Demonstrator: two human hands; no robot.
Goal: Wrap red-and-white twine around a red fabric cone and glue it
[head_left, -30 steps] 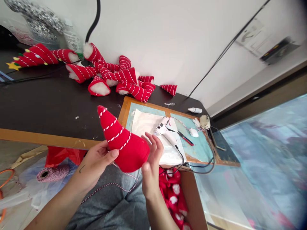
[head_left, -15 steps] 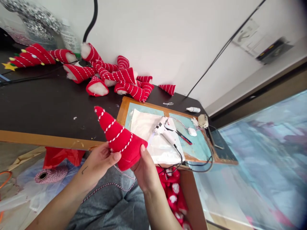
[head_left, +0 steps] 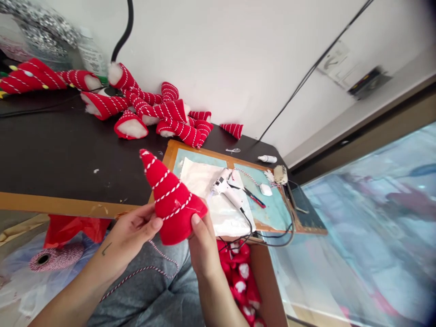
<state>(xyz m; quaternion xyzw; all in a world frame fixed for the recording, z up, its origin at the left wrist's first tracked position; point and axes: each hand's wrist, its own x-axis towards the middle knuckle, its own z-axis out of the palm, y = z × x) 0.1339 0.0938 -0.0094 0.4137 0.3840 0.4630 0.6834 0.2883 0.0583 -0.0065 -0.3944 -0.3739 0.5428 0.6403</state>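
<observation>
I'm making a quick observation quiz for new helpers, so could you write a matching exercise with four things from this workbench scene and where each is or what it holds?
1. Nearest red cone
2. White glue gun
3. Cord spool
4. Cardboard box

A. Holding red-and-white pieces
B. On a white sheet
C. At lower left, by translucent plastic
D. Between left hand and right hand

Pairs: 1-D, 2-B, 3-C, 4-A

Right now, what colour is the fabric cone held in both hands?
The fabric cone is red, with whitish twisted cord around it; head view.
</observation>
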